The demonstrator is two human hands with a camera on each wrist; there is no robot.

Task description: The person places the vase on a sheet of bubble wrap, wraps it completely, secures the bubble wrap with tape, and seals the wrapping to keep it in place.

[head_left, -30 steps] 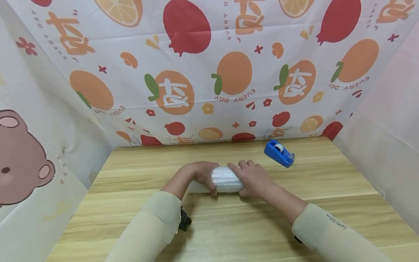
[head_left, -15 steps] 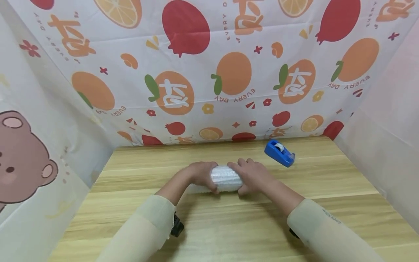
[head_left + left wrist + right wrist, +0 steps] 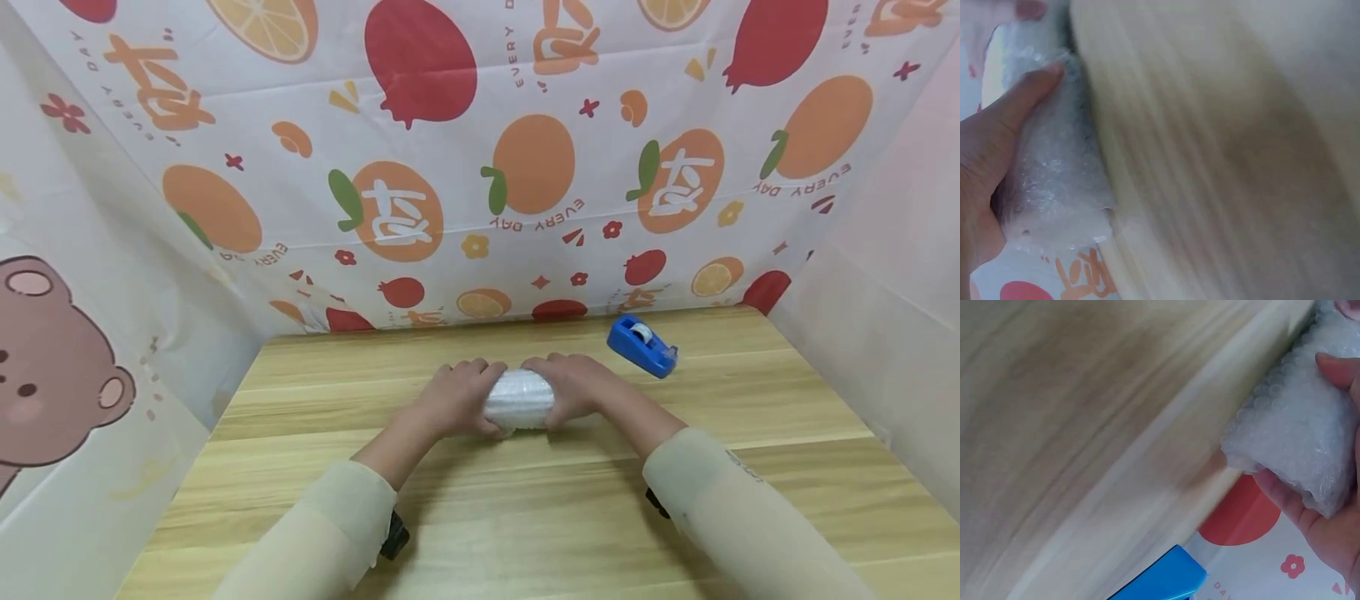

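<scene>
A bundle of bubble wrap (image 3: 519,400), rolled up and lying crosswise, is held between my two hands in the head view. My left hand (image 3: 459,402) grips its left part, the thumb lying along the near side. On the other end, my right hand (image 3: 579,388) grips with fingers over the top and thumb in front. In the left wrist view, the left thumb presses on the shiny plastic (image 3: 1060,150) while a loose edge shows at the end. From the right wrist, fingers (image 3: 1291,497) reach under the bundle's open end. What the wrap contains is hidden.
A blue tape dispenser (image 3: 642,346) with a roll of tape sits at the back right of the wooden table (image 3: 525,517). Behind the table hangs a fruit-printed cloth (image 3: 480,167); pale cloth walls stand at both sides.
My left hand has turned and shifted its grip, so its knuckles now show on top. The bubble wrap bundle has moved slightly away from me. My right forearm has shifted a little left.
</scene>
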